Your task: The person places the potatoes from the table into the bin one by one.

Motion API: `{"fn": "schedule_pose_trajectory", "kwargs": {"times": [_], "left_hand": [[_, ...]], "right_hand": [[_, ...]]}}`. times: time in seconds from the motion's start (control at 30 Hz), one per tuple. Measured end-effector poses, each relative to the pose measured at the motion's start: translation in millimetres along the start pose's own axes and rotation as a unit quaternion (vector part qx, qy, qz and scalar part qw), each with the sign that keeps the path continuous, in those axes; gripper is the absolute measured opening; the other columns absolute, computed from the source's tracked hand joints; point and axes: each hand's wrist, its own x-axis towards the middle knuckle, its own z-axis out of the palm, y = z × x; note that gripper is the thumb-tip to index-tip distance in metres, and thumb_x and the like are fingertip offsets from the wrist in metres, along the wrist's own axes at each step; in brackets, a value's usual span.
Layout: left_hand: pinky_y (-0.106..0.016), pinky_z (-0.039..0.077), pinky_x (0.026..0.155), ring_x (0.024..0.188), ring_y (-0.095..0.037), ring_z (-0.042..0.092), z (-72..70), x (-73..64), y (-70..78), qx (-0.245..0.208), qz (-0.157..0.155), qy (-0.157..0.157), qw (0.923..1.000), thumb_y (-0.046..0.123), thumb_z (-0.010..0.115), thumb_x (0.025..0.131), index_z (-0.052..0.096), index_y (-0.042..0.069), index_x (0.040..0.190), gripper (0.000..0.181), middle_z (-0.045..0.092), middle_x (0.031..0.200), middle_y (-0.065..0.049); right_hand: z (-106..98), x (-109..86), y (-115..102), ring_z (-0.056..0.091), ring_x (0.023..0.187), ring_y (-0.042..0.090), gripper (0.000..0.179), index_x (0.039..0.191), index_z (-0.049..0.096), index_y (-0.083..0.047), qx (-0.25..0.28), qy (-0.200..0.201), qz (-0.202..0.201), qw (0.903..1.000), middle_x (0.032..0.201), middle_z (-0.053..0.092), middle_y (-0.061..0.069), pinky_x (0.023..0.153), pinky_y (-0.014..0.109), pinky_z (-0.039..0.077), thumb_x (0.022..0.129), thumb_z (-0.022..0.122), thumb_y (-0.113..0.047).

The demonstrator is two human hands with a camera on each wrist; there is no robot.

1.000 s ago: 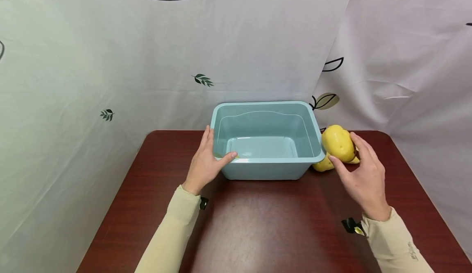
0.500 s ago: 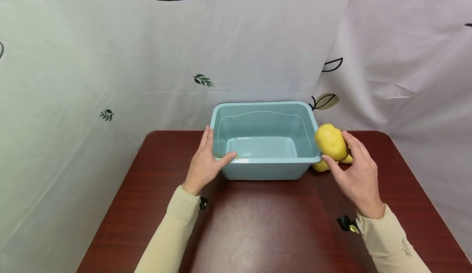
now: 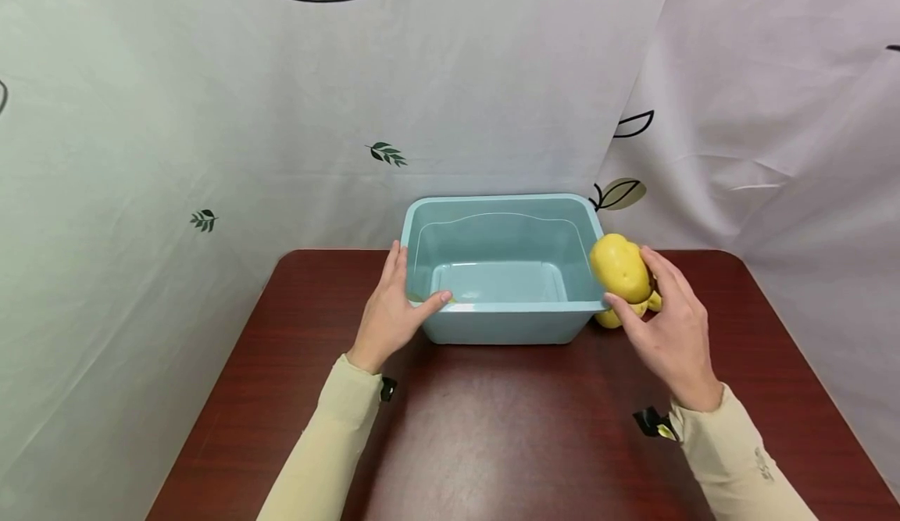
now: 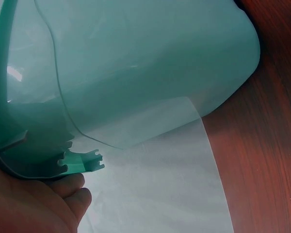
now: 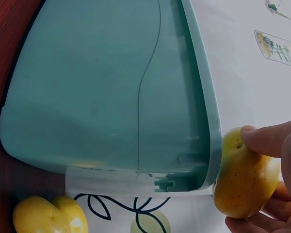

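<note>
In the head view a light blue plastic tub (image 3: 502, 327) stands at the back of the table. My left hand (image 3: 394, 310) rests at its left front corner, fingers straight along the side and thumb at the front rim. My right hand (image 3: 668, 330) holds a yellow potato (image 3: 620, 267) between thumb and fingers, beside the tub's right rim and overlapping it in view. The right wrist view shows the potato's speckled skin, with the thumb (image 5: 264, 141) on one side and fingers behind. Another yellow potato (image 5: 48, 216) lies on the table by the tub, partly hidden in the head view.
The dark red wooden table (image 3: 492, 427) reaches back to a pale patterned cloth (image 3: 492, 76) that hangs behind and along the sides. The tub's inside floor (image 3: 498, 280) is visible, with nothing large on it.
My right hand has moved left with the potato, from just right of the tub to its right rim. My left hand and the tub have stayed in place.
</note>
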Motion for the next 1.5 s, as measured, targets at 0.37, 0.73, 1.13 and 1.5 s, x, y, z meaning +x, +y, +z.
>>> {"fn": "schedule_pose_trajectory", "kwargs": {"times": [0.37,0.73,1.13,1.5], "left_hand": [[-0.053,0.037,0.110,0.151,-0.024,0.024,-0.2,-0.2,-0.2,0.001,0.000,0.001,1.0000,0.074,0.062,0.085,0.015,0.007,0.161,0.112,0.002,0.169,0.002],[-0.053,0.039,0.109,0.151,-0.023,0.023,-0.1,0.1,0.0,0.000,0.005,0.002,1.0000,0.073,0.062,0.085,0.016,0.007,0.161,0.111,0.002,0.169,0.002],[-0.053,0.039,0.108,0.151,-0.023,0.024,-0.1,-0.1,0.8,0.001,0.003,0.002,1.0000,0.072,0.062,0.085,0.016,0.007,0.161,0.111,0.002,0.169,0.002],[-0.054,0.041,0.106,0.150,-0.024,0.027,-0.7,0.0,0.7,-0.002,-0.001,0.001,1.0000,0.073,0.062,0.085,0.016,0.008,0.161,0.111,0.002,0.169,0.002]], "right_hand": [[9.4,4.0,-1.7,0.057,0.122,0.038,0.081,0.142,0.056,-0.003,0.001,-0.010,0.003,0.9999,0.139,0.059,0.016,0.103,0.045,0.044,0.070,0.092,-0.006],[18.7,6.6,-8.7,0.057,0.122,0.036,0.079,0.141,0.056,0.001,0.013,-0.022,-0.010,0.9996,0.138,0.059,0.017,0.105,0.036,0.042,0.070,0.091,-0.005],[27.0,9.0,-18.2,0.056,0.124,0.035,0.078,0.143,0.055,-0.001,0.028,-0.045,-0.010,0.9985,0.141,0.057,0.016,0.099,0.055,0.044,0.073,0.090,-0.006],[37.5,9.2,-29.3,0.053,0.128,0.034,0.077,0.143,0.054,0.000,0.039,-0.056,-0.017,0.9975,0.141,0.056,0.018,0.102,0.053,0.043,0.075,0.089,-0.007]]}}
